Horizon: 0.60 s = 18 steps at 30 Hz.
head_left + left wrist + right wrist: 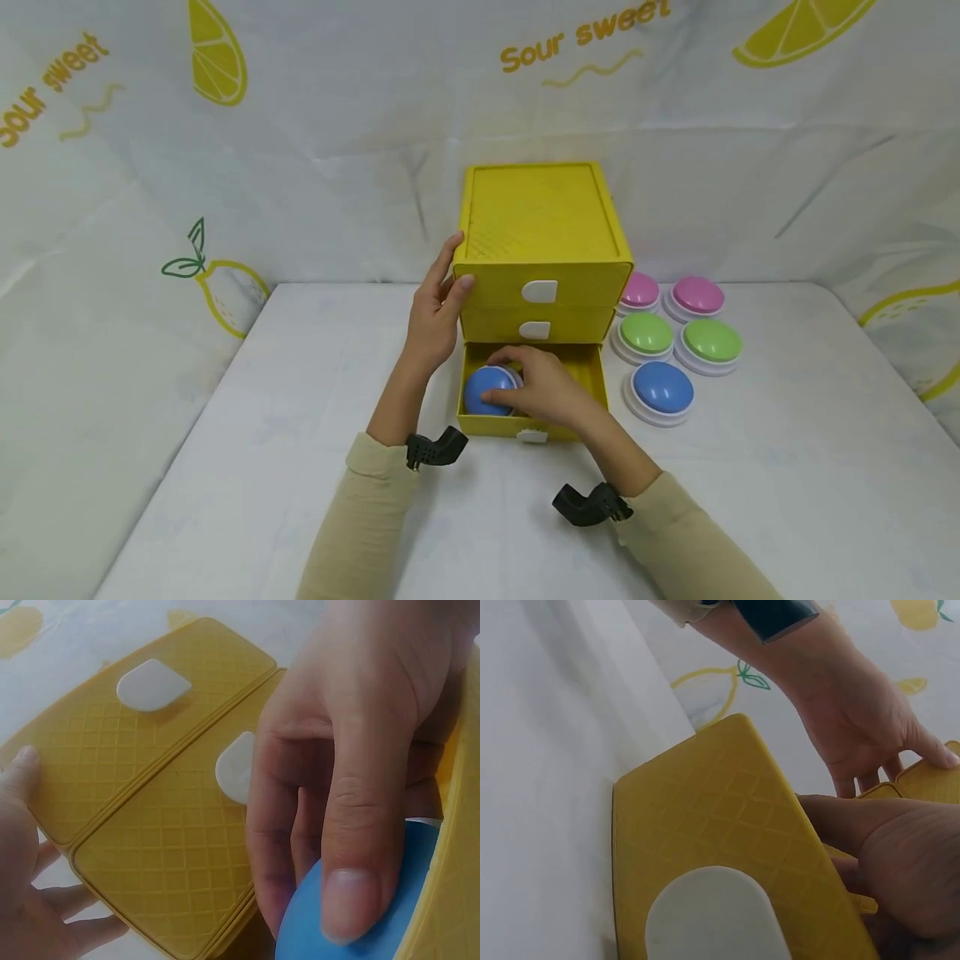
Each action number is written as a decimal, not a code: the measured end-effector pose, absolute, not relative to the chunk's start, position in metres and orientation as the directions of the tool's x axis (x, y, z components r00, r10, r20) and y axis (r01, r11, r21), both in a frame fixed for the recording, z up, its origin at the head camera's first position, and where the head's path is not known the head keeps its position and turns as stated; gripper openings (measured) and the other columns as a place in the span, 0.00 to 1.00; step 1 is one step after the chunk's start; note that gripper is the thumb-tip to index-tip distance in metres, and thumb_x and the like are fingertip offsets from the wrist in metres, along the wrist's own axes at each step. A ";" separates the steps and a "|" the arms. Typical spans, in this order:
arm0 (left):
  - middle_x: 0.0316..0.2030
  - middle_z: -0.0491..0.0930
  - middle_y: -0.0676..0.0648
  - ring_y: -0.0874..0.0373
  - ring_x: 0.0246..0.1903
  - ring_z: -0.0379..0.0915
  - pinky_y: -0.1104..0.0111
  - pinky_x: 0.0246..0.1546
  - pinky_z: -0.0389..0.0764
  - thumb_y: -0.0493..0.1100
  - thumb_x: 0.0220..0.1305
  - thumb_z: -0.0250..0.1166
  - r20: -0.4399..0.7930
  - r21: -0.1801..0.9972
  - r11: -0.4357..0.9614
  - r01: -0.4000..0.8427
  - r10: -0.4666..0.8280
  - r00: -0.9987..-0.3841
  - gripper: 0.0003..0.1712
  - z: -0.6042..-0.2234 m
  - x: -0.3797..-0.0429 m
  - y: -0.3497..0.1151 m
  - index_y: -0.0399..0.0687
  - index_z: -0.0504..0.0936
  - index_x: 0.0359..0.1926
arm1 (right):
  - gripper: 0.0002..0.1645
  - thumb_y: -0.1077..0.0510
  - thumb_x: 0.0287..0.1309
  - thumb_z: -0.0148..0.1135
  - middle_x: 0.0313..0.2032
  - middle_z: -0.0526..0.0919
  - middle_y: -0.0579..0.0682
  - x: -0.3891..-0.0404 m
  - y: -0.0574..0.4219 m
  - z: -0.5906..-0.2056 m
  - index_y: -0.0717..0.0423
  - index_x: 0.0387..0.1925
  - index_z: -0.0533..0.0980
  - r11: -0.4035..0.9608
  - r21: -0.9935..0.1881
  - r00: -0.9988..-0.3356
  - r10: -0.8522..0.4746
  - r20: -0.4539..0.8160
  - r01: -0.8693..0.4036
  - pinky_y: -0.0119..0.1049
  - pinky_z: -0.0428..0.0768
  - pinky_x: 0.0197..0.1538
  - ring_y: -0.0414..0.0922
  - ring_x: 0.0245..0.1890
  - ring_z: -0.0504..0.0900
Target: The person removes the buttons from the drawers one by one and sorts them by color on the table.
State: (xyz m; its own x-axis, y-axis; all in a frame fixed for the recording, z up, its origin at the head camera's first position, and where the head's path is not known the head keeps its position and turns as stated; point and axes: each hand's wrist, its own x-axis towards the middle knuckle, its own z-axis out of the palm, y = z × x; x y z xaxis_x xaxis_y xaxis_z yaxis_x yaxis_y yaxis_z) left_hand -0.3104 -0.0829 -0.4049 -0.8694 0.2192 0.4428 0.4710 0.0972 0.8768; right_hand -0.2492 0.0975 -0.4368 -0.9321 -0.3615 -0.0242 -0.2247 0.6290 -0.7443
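Note:
A yellow drawer unit (543, 212) has its bottom drawer (483, 425) pulled out; the upper drawers are closed. Inside that drawer, at the left, a blue dome button (483, 390) with a white base stands tilted. My right hand (543, 387) grips it between thumb and fingers; in the left wrist view, the thumb presses on the blue dome (307, 919). My left hand (437, 321) rests against the unit's upper left corner, thumb at the front face and the other fingers extended along the side. In the right wrist view, the drawer front hides the button.
To the right of the unit stand another blue dome button (663, 387), two green ones (712, 340) and two pink ones (698, 295), all on white bases. White tabs (540, 291) stick out from the drawer fronts. A printed cloth (360, 167) hangs behind the table.

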 end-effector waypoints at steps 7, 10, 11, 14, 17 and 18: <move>0.78 0.57 0.58 0.52 0.73 0.65 0.55 0.69 0.74 0.45 0.80 0.51 0.447 0.873 0.101 0.477 0.223 -0.866 0.32 -0.403 -0.310 -0.083 0.67 0.56 0.79 | 0.27 0.50 0.56 0.76 0.46 0.85 0.52 -0.248 0.096 -0.435 0.54 0.55 0.81 0.617 -0.757 -0.941 -0.339 -0.006 -0.217 0.35 0.79 0.41 0.46 0.37 0.77; 0.78 0.58 0.58 0.52 0.72 0.66 0.54 0.68 0.75 0.44 0.80 0.51 0.448 0.874 0.098 0.477 0.223 -0.866 0.32 -0.402 -0.309 -0.083 0.66 0.56 0.79 | 0.26 0.51 0.55 0.76 0.47 0.85 0.51 -0.247 0.096 -0.434 0.54 0.54 0.82 0.618 -0.756 -0.948 -0.319 0.012 -0.218 0.40 0.82 0.46 0.47 0.40 0.79; 0.78 0.58 0.58 0.52 0.72 0.67 0.54 0.68 0.75 0.44 0.80 0.51 0.446 0.875 0.096 0.474 0.222 -0.867 0.32 -0.402 -0.309 -0.083 0.66 0.56 0.79 | 0.26 0.51 0.55 0.77 0.48 0.85 0.51 -0.246 0.096 -0.434 0.53 0.54 0.82 0.618 -0.756 -0.951 -0.309 0.019 -0.216 0.42 0.83 0.49 0.48 0.42 0.80; 0.78 0.57 0.57 0.52 0.72 0.66 0.53 0.69 0.74 0.43 0.80 0.51 0.445 0.879 0.079 0.471 0.222 -0.868 0.32 -0.403 -0.310 -0.083 0.65 0.56 0.79 | 0.25 0.52 0.55 0.76 0.52 0.85 0.53 -0.244 0.097 -0.433 0.53 0.54 0.83 0.614 -0.762 -0.961 -0.273 0.036 -0.203 0.51 0.83 0.57 0.51 0.49 0.81; 0.78 0.57 0.56 0.52 0.74 0.64 0.53 0.70 0.72 0.43 0.80 0.51 0.442 0.882 0.070 0.466 0.221 -0.869 0.32 -0.405 -0.310 -0.083 0.64 0.57 0.79 | 0.25 0.52 0.55 0.76 0.54 0.84 0.53 -0.240 0.100 -0.432 0.53 0.54 0.83 0.608 -0.769 -0.968 -0.245 0.054 -0.197 0.55 0.81 0.61 0.53 0.54 0.81; 0.78 0.57 0.56 0.52 0.74 0.63 0.53 0.71 0.72 0.43 0.80 0.51 0.439 0.883 0.072 0.464 0.220 -0.871 0.32 -0.406 -0.310 -0.084 0.64 0.57 0.79 | 0.25 0.52 0.55 0.76 0.55 0.84 0.53 -0.238 0.102 -0.432 0.52 0.54 0.83 0.606 -0.769 -0.968 -0.244 0.064 -0.204 0.56 0.81 0.62 0.53 0.55 0.81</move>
